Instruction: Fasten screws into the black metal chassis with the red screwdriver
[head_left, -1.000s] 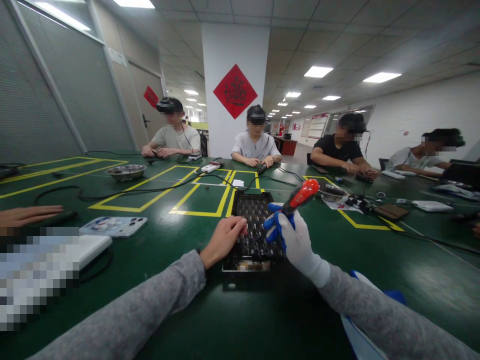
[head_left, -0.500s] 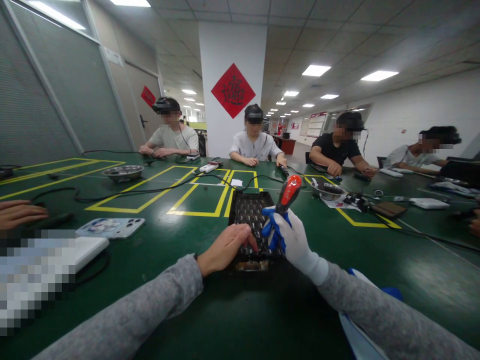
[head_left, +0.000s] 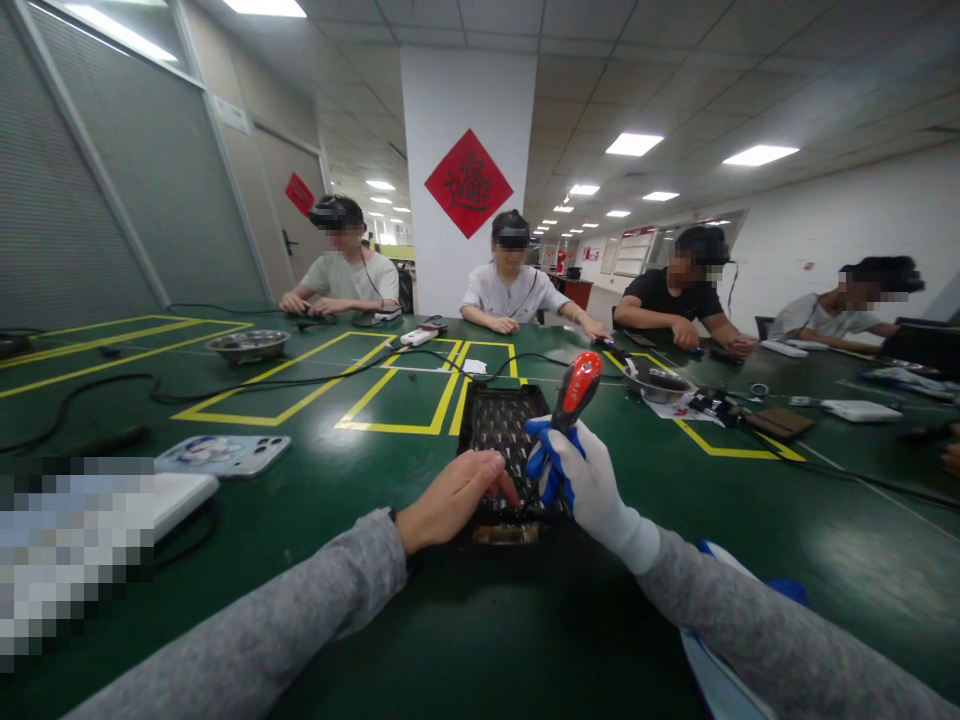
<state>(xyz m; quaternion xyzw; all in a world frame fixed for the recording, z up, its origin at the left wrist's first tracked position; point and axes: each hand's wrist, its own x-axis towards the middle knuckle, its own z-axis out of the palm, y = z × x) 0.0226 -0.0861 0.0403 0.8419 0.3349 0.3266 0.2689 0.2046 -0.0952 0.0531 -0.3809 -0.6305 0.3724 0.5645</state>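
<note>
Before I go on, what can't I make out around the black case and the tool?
All in the head view:
Lower end of the tool: hidden by the gloved right hand.
Whether the left hand pinches anything: the hand itself partly covers the spot.
Shiny specks in the black case: too small and blurred.
White object: pixelated, cut by the left edge.

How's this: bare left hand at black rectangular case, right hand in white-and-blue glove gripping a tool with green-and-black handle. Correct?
No: the head view shows the gloved right hand gripping a red-and-black-handled tool, not green-and-black. Rest holds.
</note>
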